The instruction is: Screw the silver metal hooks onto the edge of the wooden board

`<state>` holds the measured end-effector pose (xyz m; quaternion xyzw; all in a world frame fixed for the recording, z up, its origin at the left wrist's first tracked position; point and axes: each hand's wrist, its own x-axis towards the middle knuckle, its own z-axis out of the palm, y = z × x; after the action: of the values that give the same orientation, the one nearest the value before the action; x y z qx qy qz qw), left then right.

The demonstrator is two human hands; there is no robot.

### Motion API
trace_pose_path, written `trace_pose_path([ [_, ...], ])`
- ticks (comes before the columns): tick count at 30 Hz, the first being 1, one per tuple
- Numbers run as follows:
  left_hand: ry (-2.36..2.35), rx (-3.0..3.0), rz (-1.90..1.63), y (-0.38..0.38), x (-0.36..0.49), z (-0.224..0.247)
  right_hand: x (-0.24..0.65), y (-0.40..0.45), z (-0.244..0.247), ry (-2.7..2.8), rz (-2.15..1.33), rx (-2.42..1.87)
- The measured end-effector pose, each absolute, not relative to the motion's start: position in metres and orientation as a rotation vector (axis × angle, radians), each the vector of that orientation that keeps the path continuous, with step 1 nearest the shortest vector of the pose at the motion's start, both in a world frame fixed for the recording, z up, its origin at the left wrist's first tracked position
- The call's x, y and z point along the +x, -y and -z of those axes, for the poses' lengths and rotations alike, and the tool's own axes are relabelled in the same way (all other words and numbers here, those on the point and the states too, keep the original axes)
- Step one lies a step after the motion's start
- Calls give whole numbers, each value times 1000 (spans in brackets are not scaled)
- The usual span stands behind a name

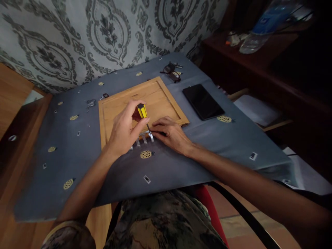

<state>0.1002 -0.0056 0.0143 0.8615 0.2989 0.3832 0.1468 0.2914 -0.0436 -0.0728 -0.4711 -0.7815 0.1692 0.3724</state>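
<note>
The left hand [127,128] is gripping the screwdriver [142,111], which is pointing down between the 2 hands at the near edge of the board [145,93]. The right hand [173,135] is resting beside its lower end, at a clip [151,137]; whether it is pinching anything cannot be told.

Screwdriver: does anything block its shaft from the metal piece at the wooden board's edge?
Nothing visible does. The screwdriver in the left hand points down to the metal piece; the right hand has its fingers beside the tip, not across it.
</note>
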Motion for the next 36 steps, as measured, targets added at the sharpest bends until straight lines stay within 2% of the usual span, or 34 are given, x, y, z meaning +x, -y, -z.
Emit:
trace_pose_path([
  [20, -876, 2345, -1156, 4, 96, -9, 293, 41, 71, 2028, -436, -1250],
  [36, -856, 2394, -1016, -1, 91, -13, 295, 39, 69, 2052, -465, -1233],
])
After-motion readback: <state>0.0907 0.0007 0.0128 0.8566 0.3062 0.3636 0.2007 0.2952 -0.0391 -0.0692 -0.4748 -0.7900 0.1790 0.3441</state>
